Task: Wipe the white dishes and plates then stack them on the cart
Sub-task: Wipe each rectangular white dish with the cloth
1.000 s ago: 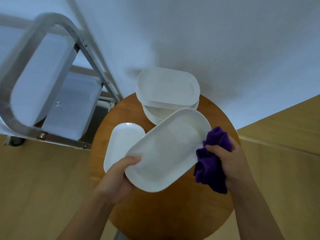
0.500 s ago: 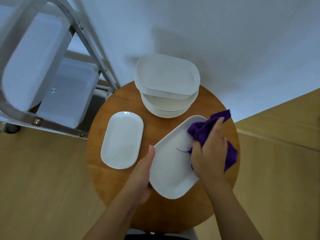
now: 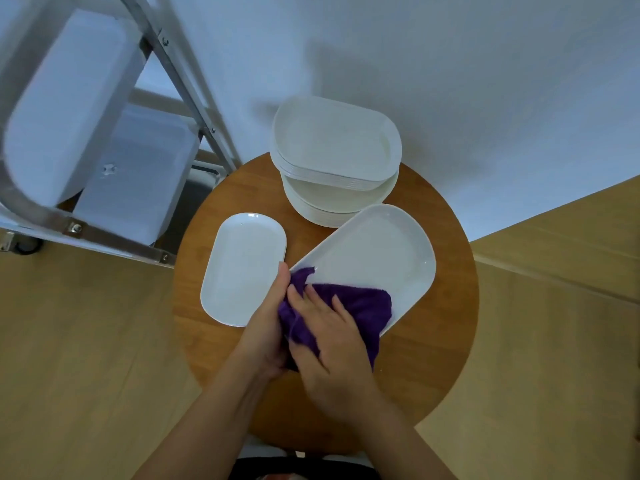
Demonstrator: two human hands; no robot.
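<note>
Cloth point(image 3: 360, 306) under right hand point(image 3: 332, 344) on white dish point(image 3: 377, 258)

Round wood table point(image 3: 446, 306) on wood floor point(image 3: 86, 341), white wall point(image 3: 450, 81) behind.

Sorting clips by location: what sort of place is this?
Probably a dining or catering service area: stacked white plates on a small round wooden table, a metal cart on wheels beside it, plain wall, wood floor.

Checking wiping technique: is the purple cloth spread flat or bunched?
Mostly spread: the cloth lies flat on the dish under the right hand.
</note>
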